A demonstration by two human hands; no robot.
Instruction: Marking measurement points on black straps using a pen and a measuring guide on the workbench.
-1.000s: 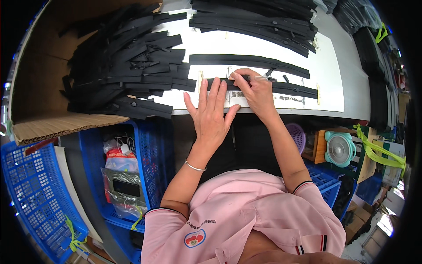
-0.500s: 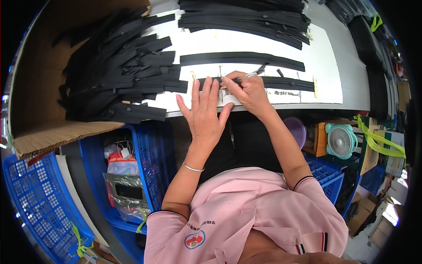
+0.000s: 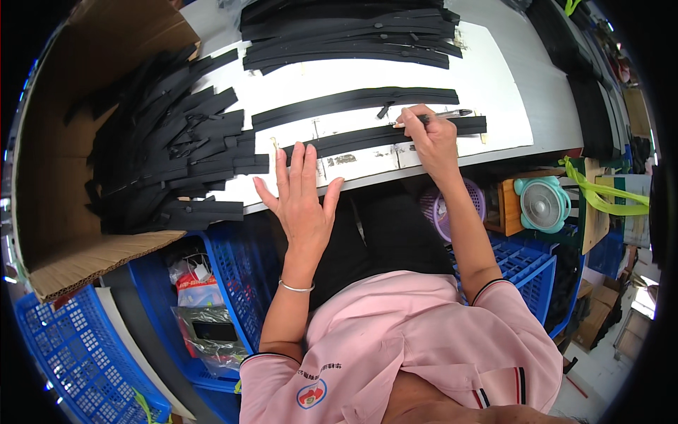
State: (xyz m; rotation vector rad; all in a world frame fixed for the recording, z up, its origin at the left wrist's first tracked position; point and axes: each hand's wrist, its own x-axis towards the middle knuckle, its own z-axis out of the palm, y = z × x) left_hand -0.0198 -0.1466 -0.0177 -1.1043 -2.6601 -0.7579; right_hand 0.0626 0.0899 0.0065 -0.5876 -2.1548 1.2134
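Observation:
A black zipper (image 3: 353, 140) lies lengthwise along the near edge of a white board (image 3: 494, 85) that carries dark marks. My left hand (image 3: 305, 215) rests flat with spread fingers, its fingertips pressing on the zipper's left part. In my right hand (image 3: 433, 147) is a pen (image 3: 452, 114), its tip down at the zipper right of the middle. The far end of the pen points right. Beyond this zipper lies a second black zipper (image 3: 339, 104), roughly parallel, with its pull hanging toward me.
At the left, a big heap of black zippers (image 3: 162, 141) spills from a cardboard box (image 3: 46, 169). Several more zippers (image 3: 346, 39) are stacked at the back of the board. Blue crates (image 3: 233, 283), a purple basket (image 3: 474, 201) and a small teal fan (image 3: 542, 203) stand below the table edge.
My right hand with the pen has moved right along the zipper, away from my left hand. My left hand stays flat on the zipper's left part. The whole view has shifted.

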